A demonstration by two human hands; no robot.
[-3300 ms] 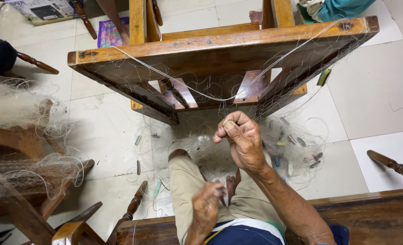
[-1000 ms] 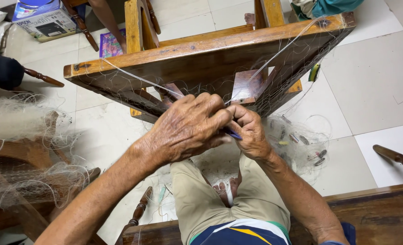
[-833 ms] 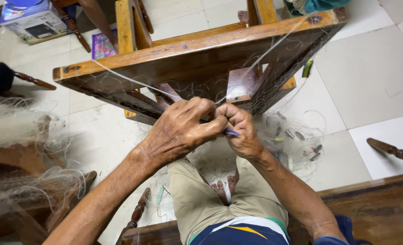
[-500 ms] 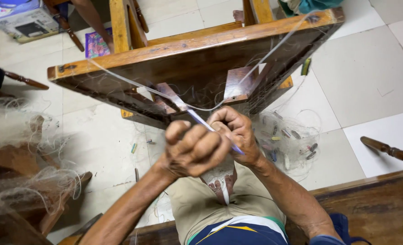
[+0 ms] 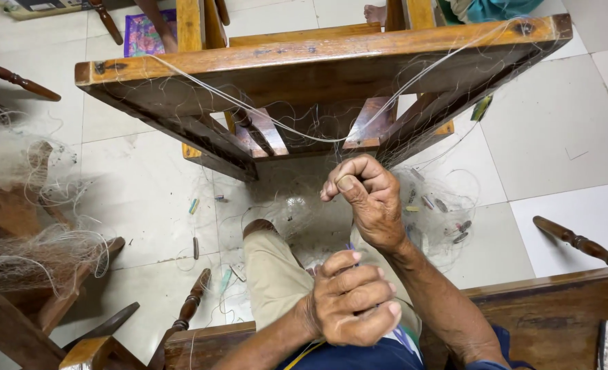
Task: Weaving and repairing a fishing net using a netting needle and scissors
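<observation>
The right hand (image 5: 367, 199) is raised in front of the wooden frame (image 5: 317, 65), its fingers (image 5: 345, 183) curled tight, thumb pressed to forefinger, pinching the fine fishing net (image 5: 304, 130) where the pale cord (image 5: 263, 116) sags between the frame's two near corners. That grip appears to keep the mesh taut at one point so a knot can be worked there. The left hand (image 5: 352, 301) sits lower, close over the lap, closed in a fist; a sliver of blue shows just above its knuckles (probably a netting needle, though most of it is hidden), and I judge it is drawing line back toward the body.

The net hangs from the frame's near edge and spills down to the tiled floor (image 5: 564, 130), where small coloured floats (image 5: 448, 205) lie bundled in the mesh below the frame's right corner. More net is heaped over a wooden chair (image 5: 23, 226) at the left edge of the floor.
</observation>
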